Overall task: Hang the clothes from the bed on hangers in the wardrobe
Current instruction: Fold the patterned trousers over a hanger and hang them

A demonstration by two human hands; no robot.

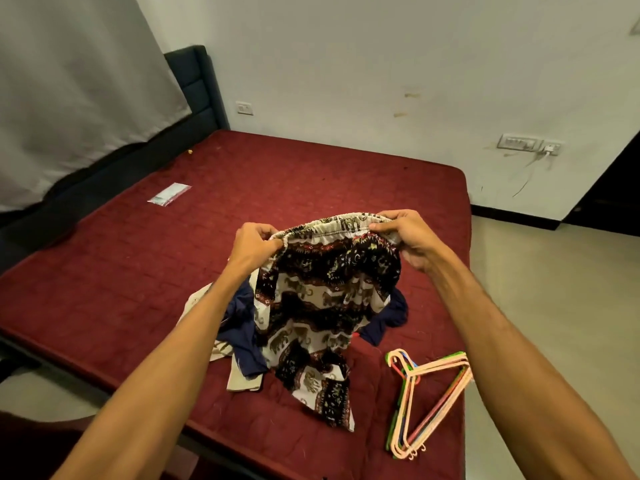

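Holding trousers (pixel 322 306), left hand (pixel 254 245), right hand (pixel 412 237), hangers (pixel 429 400) by bed (pixel 138 289) edge

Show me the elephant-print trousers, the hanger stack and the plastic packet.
elephant-print trousers (pixel 322 306): head view, hanging patterned front.
hanger stack (pixel 411 373): head view, top hanger's neck.
plastic packet (pixel 169 194): head view, its middle.

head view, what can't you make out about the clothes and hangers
Wardrobe: outside the head view's frame.
Navy garment and beige garment: head view, mostly covered by the patterned garment; their type is unclear.
Hangers: head view, stacked on each other; count unclear.
Clear packet: head view, too small to tell its contents.
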